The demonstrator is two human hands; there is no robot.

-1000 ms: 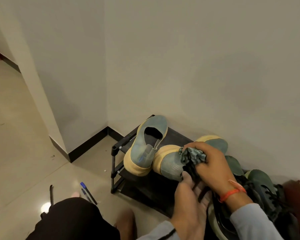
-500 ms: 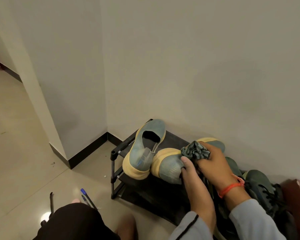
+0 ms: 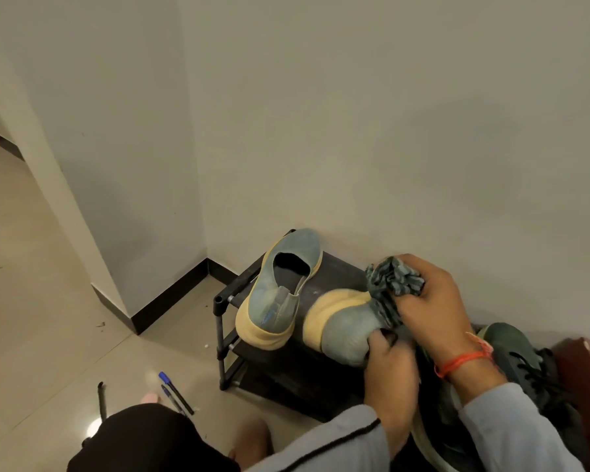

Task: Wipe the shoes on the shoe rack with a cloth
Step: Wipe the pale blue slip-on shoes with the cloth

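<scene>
Wiping under way, item one of several: the blue slip-on shoe (image 3: pixel 346 330) with the yellow sole, lying on its side on the top shelf of the black shoe rack (image 3: pixel 338 272).

Left hand (image 3: pixel 390 367): fingers curled round the near end of that shoe, steadying it.

Right hand (image 3: pixel 431 303): fingers closed on a bunched blue-grey cloth (image 3: pixel 390 282), pressed against the shoe's far upper side; orange thread at the wrist.

Matching slip-on (image 3: pixel 281 291): upright just to the left, apart from both hands. Whether it has been wiped, I cannot tell.

Dark green lace-up shoes (image 3: pixel 511 349): to the right, partly hidden behind the forearms, apparently awaiting their turn.

On the floor, near left: two pens (image 3: pixel 176 391).

Judgement: task early to middling; one shoe in hand, at least two more left.
</scene>
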